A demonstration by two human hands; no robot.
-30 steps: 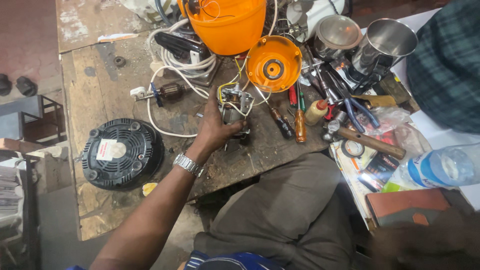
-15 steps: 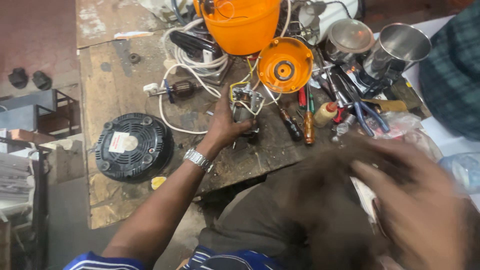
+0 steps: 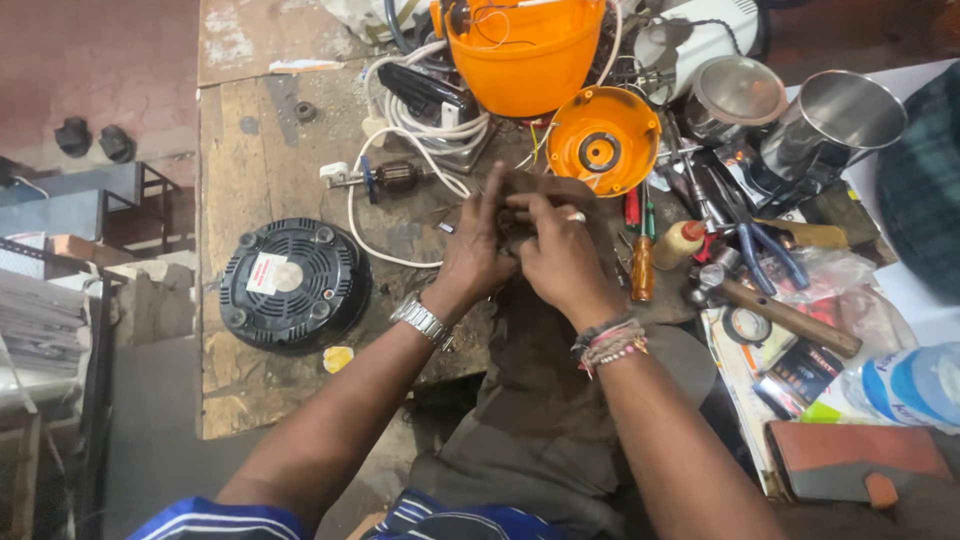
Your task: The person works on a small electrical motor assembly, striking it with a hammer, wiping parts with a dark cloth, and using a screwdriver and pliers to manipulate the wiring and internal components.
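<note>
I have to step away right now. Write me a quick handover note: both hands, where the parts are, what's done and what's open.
Left hand and right hand are closed together on a small part over the wooden bench; the part itself is hidden by the fingers.
Orange housing and the orange round cover lie apart just beyond the hands, so the unit is open.
Motor armature lies to the left, black round base further left.
Screwdrivers sit right of the hands.
Nothing is reassembled yet.

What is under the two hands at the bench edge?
Both the left hand and right hand close over a small part that the fingers hide. Beneath them lies the worn wooden workbench, with a white cable alongside.
</note>
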